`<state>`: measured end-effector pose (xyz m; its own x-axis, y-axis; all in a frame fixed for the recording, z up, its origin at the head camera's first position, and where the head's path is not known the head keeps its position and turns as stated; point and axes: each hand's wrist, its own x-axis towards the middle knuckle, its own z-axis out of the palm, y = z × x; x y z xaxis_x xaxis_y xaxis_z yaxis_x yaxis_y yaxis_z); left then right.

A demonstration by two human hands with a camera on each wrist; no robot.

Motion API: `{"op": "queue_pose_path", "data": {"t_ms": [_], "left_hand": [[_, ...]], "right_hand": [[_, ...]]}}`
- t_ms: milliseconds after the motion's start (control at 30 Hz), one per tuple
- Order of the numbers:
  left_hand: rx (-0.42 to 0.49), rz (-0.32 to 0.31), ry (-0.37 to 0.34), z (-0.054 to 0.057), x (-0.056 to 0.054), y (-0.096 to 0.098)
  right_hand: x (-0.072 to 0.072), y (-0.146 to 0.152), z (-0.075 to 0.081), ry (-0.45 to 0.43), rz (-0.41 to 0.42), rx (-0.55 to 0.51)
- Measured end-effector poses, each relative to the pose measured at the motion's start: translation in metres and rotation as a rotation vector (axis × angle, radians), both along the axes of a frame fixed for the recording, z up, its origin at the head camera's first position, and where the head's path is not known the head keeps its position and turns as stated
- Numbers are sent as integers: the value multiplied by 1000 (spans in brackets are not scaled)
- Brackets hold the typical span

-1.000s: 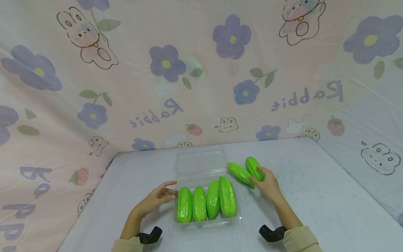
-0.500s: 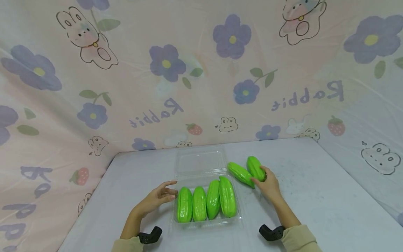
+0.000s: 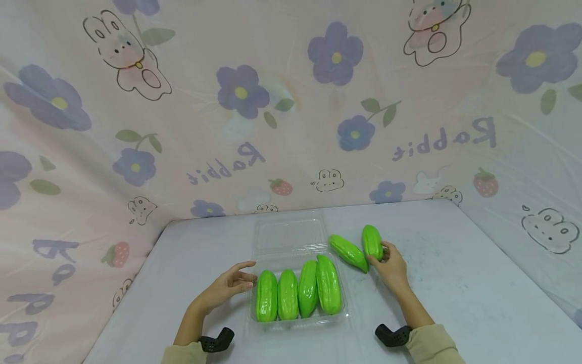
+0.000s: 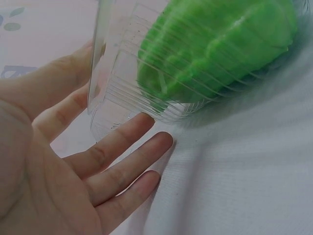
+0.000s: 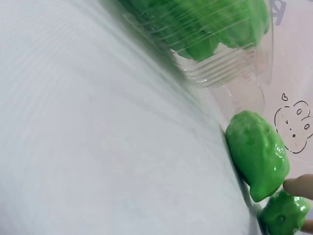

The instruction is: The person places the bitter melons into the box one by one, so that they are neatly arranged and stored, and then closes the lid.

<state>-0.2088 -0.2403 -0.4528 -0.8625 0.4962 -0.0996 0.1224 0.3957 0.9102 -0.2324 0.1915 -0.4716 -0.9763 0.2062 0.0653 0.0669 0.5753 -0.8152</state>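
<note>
Right hand point(image 3: 392, 267) pinches 1 green vegetable point(image 3: 372, 240) at 2 o'clock from clear tray point(image 3: 297, 323) — left hand point(image 3: 225, 289), fingers loosely extended, empty, at 9 o'clock.

Container point(image 3: 294, 262) in all three views

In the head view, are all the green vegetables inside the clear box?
No, four vegetables are in the clear box, while two others are outside it on the right.

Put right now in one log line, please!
left hand: beside clear box; right hand: holds green vegetable; inside box: four vegetables; beside box: loose vegetable
</note>
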Motion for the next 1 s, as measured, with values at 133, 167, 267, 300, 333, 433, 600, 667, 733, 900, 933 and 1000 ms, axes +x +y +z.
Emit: {"op": "queue_pose_path", "data": {"t_ms": [133, 167, 267, 300, 333, 433, 600, 667, 733, 900, 933, 1000], "left_hand": [[-3, 5, -1, 0, 1, 0], [-3, 6, -3, 0, 1, 0], [-3, 8, -8, 1, 1, 0], [-4, 7, -8, 1, 1, 1], [-4, 6, -9, 1, 1, 1], [-2, 4, -7, 1, 0, 1], [0, 2, -4, 1, 0, 1], [-1, 1, -3, 1, 0, 1], [-1, 2, -1, 1, 0, 1], [0, 0, 4, 0, 0, 0], [1, -1, 4, -1, 0, 0], [4, -2, 1, -1, 0, 0]], "right_hand": [[-3, -2, -3, -8, 2, 27], [-4, -2, -3, -11, 2, 36], [-5, -3, -3, -22, -13, 52], [-6, -2, -2, -30, -20, 55], [-7, -2, -1, -41, -25, 58], [-13, 0, 4, -67, -30, 74], [-26, 6, 14, -161, -13, 103], [-30, 9, 17, -211, -9, 87], [-33, 11, 19, -256, -5, 37], [-38, 15, 22, -300, 0, -68], [-38, 15, 22, -302, -2, -74], [-38, 16, 22, -303, -7, -75]]}}
